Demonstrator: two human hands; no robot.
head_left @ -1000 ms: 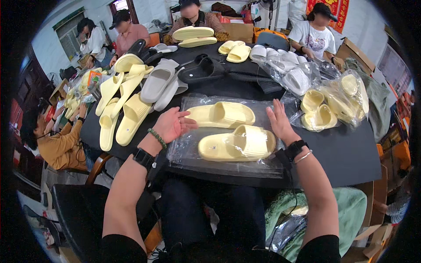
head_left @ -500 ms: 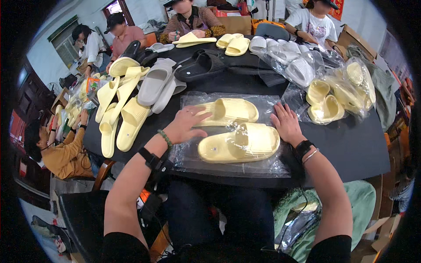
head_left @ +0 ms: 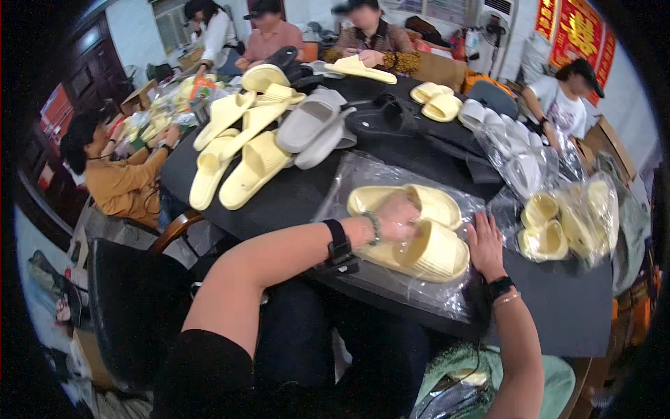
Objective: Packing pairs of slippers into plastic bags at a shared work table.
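Note:
Two pale yellow slides lie side by side with a clear plastic bag point(head_left: 335, 202) around or under them on the black table. The far slide point(head_left: 441, 207) and the near slide point(head_left: 440, 257) both have their toe ends toward the right. My left hand point(head_left: 396, 216) is over the middle of the pair, between their straps and heels. Its fingers are blurred, and I cannot tell whether it is inside the bag or on top. Beside the toe ends, my right hand point(head_left: 486, 244) rests flat with fingers spread at the bag's right edge.
Loose yellow slides point(head_left: 255, 171), grey slides point(head_left: 310, 126) and black slides point(head_left: 382, 120) lie beyond the bag. Bagged yellow slides point(head_left: 544, 241) and bagged white slides point(head_left: 523, 171) sit at the right. Several people work around the table point(head_left: 558, 307). A black chair point(head_left: 132, 307) stands at my left.
My left hand has moved from the bag's left side in over the middle of the slides. My right hand stays beside the toe ends. The whole view has turned and tilted.

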